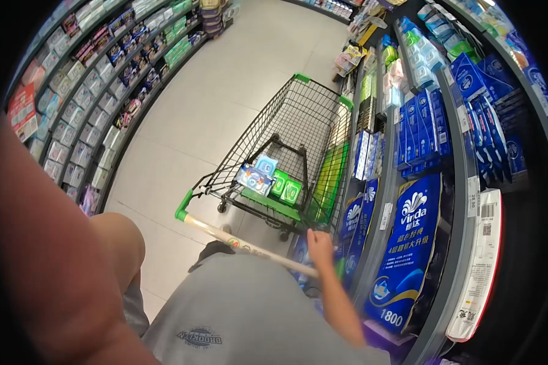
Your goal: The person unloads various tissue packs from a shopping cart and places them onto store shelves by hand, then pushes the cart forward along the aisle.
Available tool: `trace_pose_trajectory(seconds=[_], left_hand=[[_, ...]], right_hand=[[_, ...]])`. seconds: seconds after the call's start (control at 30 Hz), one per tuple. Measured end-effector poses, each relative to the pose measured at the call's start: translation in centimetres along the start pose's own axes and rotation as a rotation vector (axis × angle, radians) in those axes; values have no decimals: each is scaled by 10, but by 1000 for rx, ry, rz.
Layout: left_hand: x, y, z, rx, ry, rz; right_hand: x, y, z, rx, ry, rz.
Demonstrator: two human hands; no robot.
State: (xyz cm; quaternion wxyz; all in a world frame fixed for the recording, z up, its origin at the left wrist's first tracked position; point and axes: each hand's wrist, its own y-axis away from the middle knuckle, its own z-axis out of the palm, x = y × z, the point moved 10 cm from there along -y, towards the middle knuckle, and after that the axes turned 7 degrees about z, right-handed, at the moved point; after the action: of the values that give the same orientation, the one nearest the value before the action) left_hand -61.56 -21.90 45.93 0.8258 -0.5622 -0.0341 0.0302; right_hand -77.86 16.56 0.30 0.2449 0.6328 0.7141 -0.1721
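My right hand (321,246) is closed at the near right corner of a black wire shopping cart (274,115), just beyond the right end of its pale push handle (249,244). Its fingers curl around the cart's frame there, though the exact part is hidden. My left arm (55,243) looms large and blurred along the left edge; the hand itself is outside the picture. In the cart lie a blue-and-white pack (255,180), a light blue pack (266,163) and green packs (290,189).
On the right, shelves hold blue Vinda tissue packs (408,243) and boxes, close beside the cart. Curved-looking shelves (79,115) of small packs line the left. A pale tiled aisle floor (195,103) runs between them. A white package (478,267) stands at the right.
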Motion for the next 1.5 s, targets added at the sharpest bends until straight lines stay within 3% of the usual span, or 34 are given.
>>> trace_pose_trajectory(seconds=[0.13,0.47,0.57,0.73,0.93,0.97,1.03,1.07,1.1,1.2,1.3,1.4,1.5], left_hand=[[-11,-23,5,-29,52,-17],[-12,-63,34,-66,106,116],[-1,-56,29,0,129,186],[6,-49,69,36,80,196],[-9,-79,69,-6,134,254],[-24,-66,60,-266,-203,285],[-88,-8,-3,-122,-358,-10],[-120,36,-23,-114,-601,-202],[-152,91,-39,-65,-619,-595],[-185,285,-104,-506,-960,-980],[-157,399,-128,-856,-952,-1191],[-149,429,-114,-1108,-890,-1054],[-160,440,-128,-1083,-956,-1230]], right_hand=[[1,1,2,-63,-7,87],[2,-3,5,44,-17,60],[14,-5,8,-60,-6,139],[9,-2,3,36,-40,62],[10,0,4,67,-52,60],[11,-3,4,52,-46,62],[8,-4,3,-23,24,134],[7,-5,3,-49,43,148],[5,-4,0,-40,39,149],[-8,-4,5,-40,81,6],[-11,-3,6,85,131,-118],[-6,-10,14,-39,164,-5],[-8,-14,13,-74,134,44]])
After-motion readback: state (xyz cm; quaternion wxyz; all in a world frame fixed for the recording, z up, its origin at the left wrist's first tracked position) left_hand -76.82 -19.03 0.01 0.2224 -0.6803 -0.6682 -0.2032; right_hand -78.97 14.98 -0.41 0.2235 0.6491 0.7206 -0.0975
